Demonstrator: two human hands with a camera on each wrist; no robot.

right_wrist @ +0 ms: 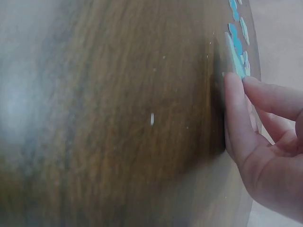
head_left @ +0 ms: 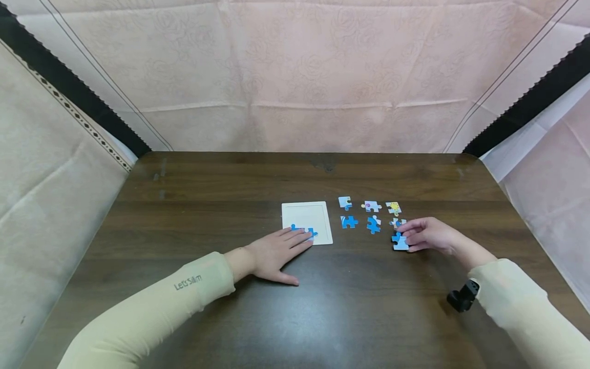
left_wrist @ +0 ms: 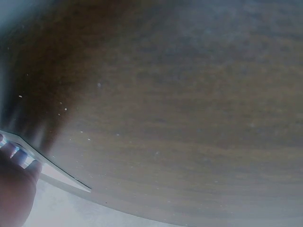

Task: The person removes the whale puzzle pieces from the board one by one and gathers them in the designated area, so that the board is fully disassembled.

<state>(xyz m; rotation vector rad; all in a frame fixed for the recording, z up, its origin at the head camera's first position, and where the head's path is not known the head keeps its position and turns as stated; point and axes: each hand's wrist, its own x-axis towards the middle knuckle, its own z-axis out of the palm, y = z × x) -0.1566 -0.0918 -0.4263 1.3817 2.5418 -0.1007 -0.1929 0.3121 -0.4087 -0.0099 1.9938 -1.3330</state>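
Near the middle of the table lies a square white puzzle tray, with blue jigsaw pieces along its near edge. My left hand rests with spread, straight fingers over that near edge and partly covers those pieces. To the right, my right hand pinches a blue jigsaw piece between thumb and fingers. In the right wrist view this held piece looks slightly tilted up at the fingertips. A patterned jigsaw piece lies just beyond those fingers, partly hidden.
Several loose jigsaw pieces lie in two rows right of the tray, among them a blue one and a yellow-patterned one. The dark wooden table ends at a pale cloth at the back.
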